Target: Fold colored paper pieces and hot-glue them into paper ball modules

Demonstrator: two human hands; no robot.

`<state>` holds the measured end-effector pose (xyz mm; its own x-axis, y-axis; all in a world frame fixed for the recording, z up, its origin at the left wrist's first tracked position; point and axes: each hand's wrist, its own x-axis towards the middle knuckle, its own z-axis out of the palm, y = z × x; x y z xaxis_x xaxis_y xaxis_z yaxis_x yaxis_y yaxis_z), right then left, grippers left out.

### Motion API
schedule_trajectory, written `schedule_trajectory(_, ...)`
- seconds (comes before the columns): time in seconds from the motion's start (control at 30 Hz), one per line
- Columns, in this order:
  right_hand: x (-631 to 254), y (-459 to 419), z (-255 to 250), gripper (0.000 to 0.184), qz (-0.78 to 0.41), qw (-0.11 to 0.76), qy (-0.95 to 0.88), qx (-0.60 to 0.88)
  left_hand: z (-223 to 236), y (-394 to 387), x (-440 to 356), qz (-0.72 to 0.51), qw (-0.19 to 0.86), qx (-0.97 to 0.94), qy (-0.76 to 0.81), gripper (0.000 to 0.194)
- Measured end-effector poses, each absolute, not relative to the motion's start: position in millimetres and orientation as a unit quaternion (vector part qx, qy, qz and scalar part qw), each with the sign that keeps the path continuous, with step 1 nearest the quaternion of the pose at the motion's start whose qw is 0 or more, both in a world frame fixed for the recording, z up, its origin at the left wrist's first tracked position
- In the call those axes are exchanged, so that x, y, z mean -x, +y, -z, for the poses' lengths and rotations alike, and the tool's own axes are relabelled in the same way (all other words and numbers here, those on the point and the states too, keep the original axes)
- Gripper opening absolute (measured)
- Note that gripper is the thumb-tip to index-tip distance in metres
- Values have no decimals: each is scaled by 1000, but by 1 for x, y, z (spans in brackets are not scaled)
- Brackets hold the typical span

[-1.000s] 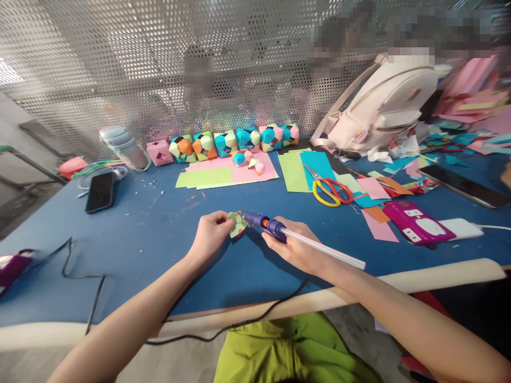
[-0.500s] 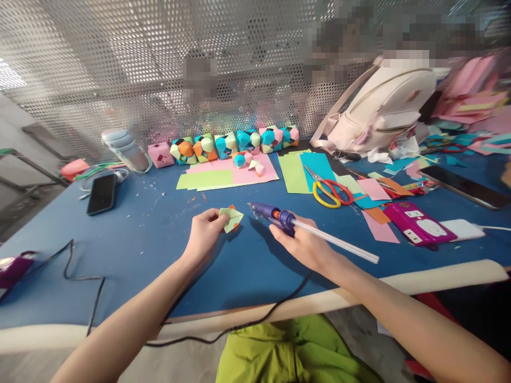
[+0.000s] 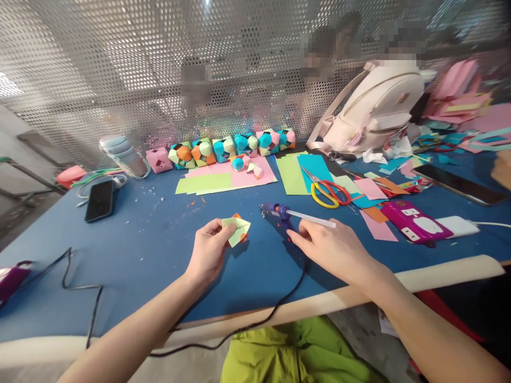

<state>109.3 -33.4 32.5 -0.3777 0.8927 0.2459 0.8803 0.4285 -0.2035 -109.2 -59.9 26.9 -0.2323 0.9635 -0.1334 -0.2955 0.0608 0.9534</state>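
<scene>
My left hand (image 3: pixel 209 247) pinches a small folded paper piece (image 3: pixel 238 230), pale green with orange corners, between thumb and fingers. To its right, a blue hot glue gun (image 3: pixel 276 209) with a long clear glue stick (image 3: pixel 311 217) in its back sits on the table, nozzle pointing left. Just behind its handle is my right hand (image 3: pixel 333 246), the fingers loosened and the nearest fingertip at the handle. Whether that fingertip touches it is hard to see. A black cord (image 3: pixel 293 290) runs from the gun over the table's front edge.
Folded paper balls (image 3: pixel 223 149) line the mesh screen. Paper sheets (image 3: pixel 293 175), scissors (image 3: pixel 325 192), a purple power strip (image 3: pixel 411 222) and a phone (image 3: pixel 459 183) lie rightward. A bottle (image 3: pixel 123 155) and another phone (image 3: pixel 99 200) stand left. Another person's hand (image 3: pixel 501 169) shows at the right edge.
The glue gun has moved away from the paper piece and been set down. My right hand has drawn back off its handle. The left hand still holds the paper, its face turned up.
</scene>
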Motion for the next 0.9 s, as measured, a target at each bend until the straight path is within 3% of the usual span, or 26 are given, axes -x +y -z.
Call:
schedule_trajectory(0.13, -101, -64, -47, 22, -177, 285, -856, 394, -25, -66, 105, -591, 503, -363, 515, 21)
schedule_trajectory(0.2, -87, -66, -47, 11, -179, 358, -840, 366, -20, -70, 104, -587, 482, -393, 518, 19)
schedule_trajectory(0.27, -72, -60, -43, 13, -184, 402, -819, 366, -15, -74, 104, -584, 465, -423, 513, 16)
schedule_trajectory(0.43, -52, -44, -31, 10, -273, 443, -783, 340, -9, -80, 103, -568, 464, -453, 507, 15)
schedule_trajectory(0.77, -49, -46, -16, 12, -274, 457, -778, 332, -14, -79, 101, -554, 513, -423, 501, 13)
schedule_trajectory(0.9, -50, -46, -15, 4, -309, 453, -767, 335, -18, -77, 100, -548, 556, -384, 494, 14)
